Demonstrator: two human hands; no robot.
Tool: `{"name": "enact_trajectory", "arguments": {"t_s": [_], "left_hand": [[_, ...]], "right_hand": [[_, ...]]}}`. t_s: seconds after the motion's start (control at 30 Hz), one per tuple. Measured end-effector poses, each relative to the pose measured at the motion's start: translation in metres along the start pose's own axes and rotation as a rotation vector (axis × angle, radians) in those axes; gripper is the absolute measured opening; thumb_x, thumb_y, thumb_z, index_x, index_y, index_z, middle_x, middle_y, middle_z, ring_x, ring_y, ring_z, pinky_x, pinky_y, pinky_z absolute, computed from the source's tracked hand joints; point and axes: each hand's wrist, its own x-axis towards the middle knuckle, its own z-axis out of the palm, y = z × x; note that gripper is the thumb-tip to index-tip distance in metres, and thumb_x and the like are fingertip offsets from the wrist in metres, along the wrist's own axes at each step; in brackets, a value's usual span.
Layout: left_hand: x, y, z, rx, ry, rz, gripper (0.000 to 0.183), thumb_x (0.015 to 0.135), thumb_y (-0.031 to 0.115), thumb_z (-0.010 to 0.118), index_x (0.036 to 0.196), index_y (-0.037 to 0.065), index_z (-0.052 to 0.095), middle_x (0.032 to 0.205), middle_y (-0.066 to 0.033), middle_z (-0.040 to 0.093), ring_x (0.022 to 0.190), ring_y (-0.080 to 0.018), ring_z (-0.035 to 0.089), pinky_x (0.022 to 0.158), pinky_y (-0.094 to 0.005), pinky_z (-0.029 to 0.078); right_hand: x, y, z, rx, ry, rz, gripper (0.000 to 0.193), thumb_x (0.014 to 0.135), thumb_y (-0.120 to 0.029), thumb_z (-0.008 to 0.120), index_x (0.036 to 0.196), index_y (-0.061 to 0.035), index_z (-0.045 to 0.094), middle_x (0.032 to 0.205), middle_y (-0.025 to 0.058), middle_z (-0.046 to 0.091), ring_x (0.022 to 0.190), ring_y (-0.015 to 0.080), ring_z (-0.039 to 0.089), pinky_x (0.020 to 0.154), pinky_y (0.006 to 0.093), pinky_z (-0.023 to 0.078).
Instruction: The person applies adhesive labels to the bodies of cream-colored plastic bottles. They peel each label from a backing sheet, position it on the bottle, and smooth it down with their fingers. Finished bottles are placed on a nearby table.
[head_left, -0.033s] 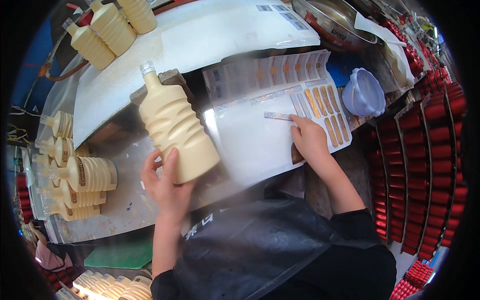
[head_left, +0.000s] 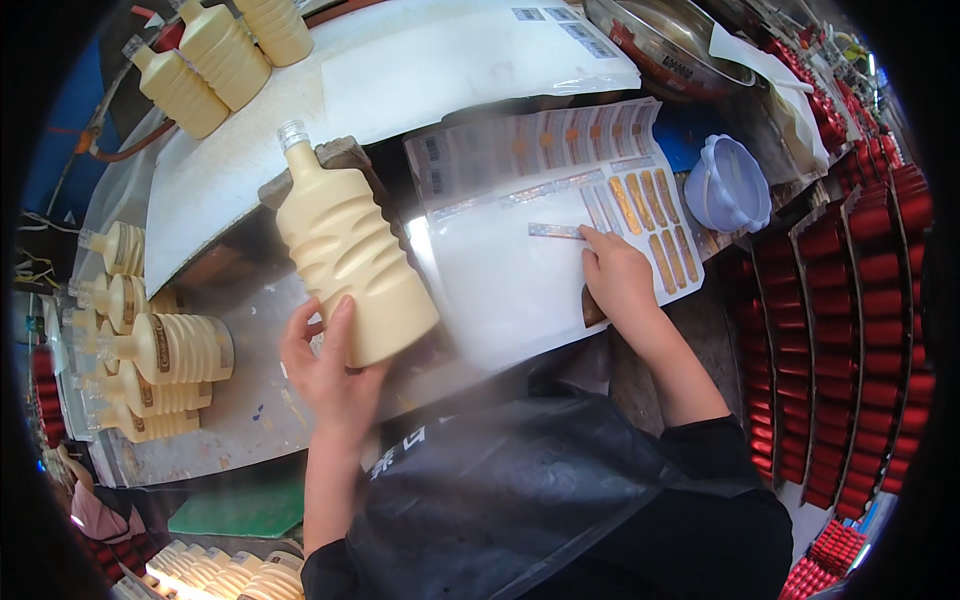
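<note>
My left hand (head_left: 330, 365) grips the base of a cream ribbed bottle (head_left: 345, 255) with a clear cap, held tilted over the workbench. My right hand (head_left: 615, 275) rests on a white sticker backing sheet (head_left: 500, 280), its fingertips pinching the end of a narrow silver label strip (head_left: 555, 231). Rows of gold and silver strip labels (head_left: 655, 215) remain on the sheet beside that hand. A dark apron covers my lap below.
Several cream bottles lie stacked at the left (head_left: 150, 350) and others stand at the top left (head_left: 215, 55). A lilac plastic bowl (head_left: 728, 185) sits at right, a metal basin (head_left: 665, 40) at top, and rows of red caps (head_left: 870, 320) fill the right side.
</note>
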Motion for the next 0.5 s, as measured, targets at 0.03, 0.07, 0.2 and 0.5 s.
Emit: {"name": "enact_trajectory", "arguments": {"t_s": [0.03, 0.07, 0.2, 0.5], "left_hand": [[0.0, -0.001, -0.001, 0.007, -0.013, 0.004, 0.076, 0.066, 0.006, 0.095, 0.136, 0.011, 0.066, 0.14, -0.0155, 0.049, 0.118, -0.032, 0.058, 0.098, -0.0406, 0.052], [-0.001, -0.003, -0.001, 0.003, -0.017, 0.005, 0.077, 0.066, 0.006, 0.095, 0.137, 0.011, 0.066, 0.14, -0.0156, 0.049, 0.118, -0.0316, 0.058, 0.097, -0.0407, 0.052], [-0.005, -0.005, 0.001, -0.029, -0.019, -0.041, 0.077, 0.066, 0.006, 0.094, 0.138, 0.012, 0.065, 0.142, -0.0159, 0.047, 0.116, -0.0305, 0.059, 0.097, -0.0415, 0.053], [-0.001, 0.001, 0.0, -0.027, -0.003, -0.012, 0.077, 0.07, 0.015, 0.094, 0.14, 0.009, 0.063, 0.143, -0.018, 0.047, 0.12, -0.0349, 0.057, 0.101, -0.0441, 0.05]], "right_hand": [[-0.002, -0.003, 0.001, -0.078, -0.048, 0.007, 0.033, 0.093, -0.013, 0.058, 0.124, -0.004, 0.069, 0.095, 0.0206, 0.071, 0.08, 0.0405, 0.07, 0.075, 0.0483, 0.057], [-0.005, -0.006, 0.0, -0.156, -0.095, 0.013, 0.036, 0.093, -0.012, 0.056, 0.127, -0.0022, 0.067, 0.093, 0.0209, 0.07, 0.079, 0.0397, 0.071, 0.073, 0.0481, 0.058], [-0.033, -0.023, -0.007, -0.225, -0.218, 0.001, 0.044, 0.092, -0.009, 0.059, 0.134, 0.0035, 0.062, 0.088, 0.0203, 0.069, 0.071, 0.0395, 0.069, 0.066, 0.0481, 0.057], [-0.075, -0.022, -0.023, -0.327, -0.209, 0.017, 0.054, 0.091, -0.007, 0.053, 0.144, 0.0055, 0.051, 0.098, 0.0205, 0.064, 0.073, 0.037, 0.07, 0.067, 0.0447, 0.059]]}}
